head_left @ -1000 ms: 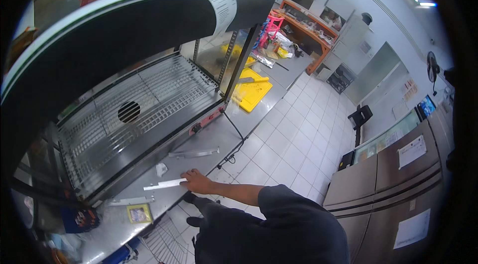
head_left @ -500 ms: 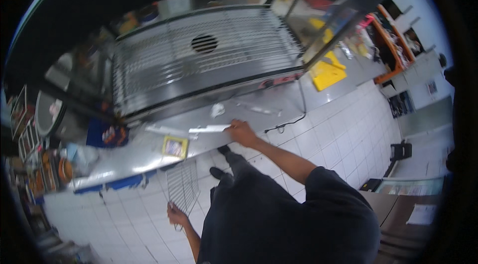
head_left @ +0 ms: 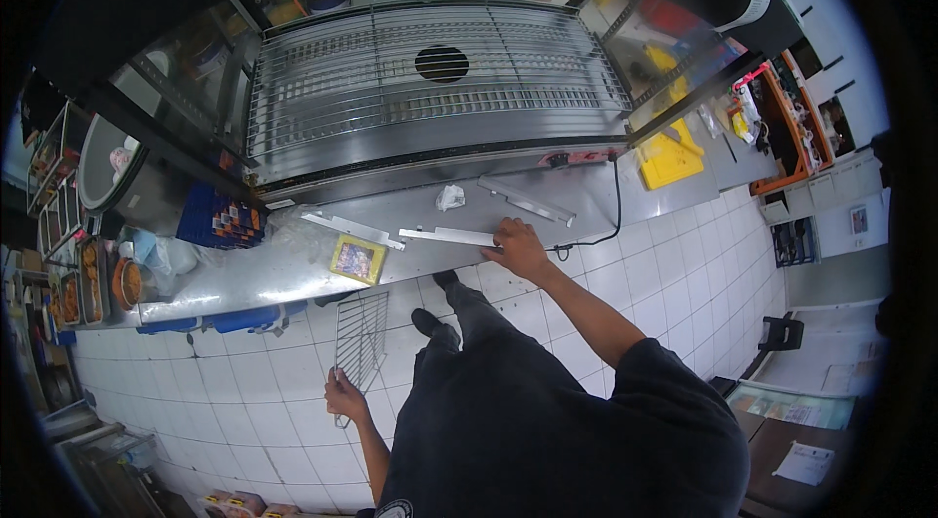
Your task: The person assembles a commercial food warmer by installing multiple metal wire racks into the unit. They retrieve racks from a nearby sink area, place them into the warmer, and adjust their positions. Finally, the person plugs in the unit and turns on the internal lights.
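Note:
My left hand (head_left: 346,395) is closed around the edge of a wire rack (head_left: 362,337), which hangs down at my left above the tiled floor. At the counter's front edge, my right hand (head_left: 520,250) has its fingers closed on the right end of a long thin metal bracket (head_left: 449,237). A similar metal strip (head_left: 354,230) lies to the left of it, and another bracket (head_left: 528,201) lies farther back on the right. Between them and the cabinet sits a crumpled white wad (head_left: 450,197). A yellow-framed card or packet (head_left: 358,259) rests near the counter edge.
A display cabinet (head_left: 430,151) with a wire shelf inside stands on the steel counter (head_left: 264,274). Its black cable (head_left: 618,200) drops along the right. Yellow items (head_left: 672,161) lie beyond it. At left are dark blue boxes (head_left: 220,218), plastic bags and food trays (head_left: 93,274).
The view has shifted and sharpened. The bracket under my right hand now lies lower along the counter's front edge. My left hand still holds the wire rack.

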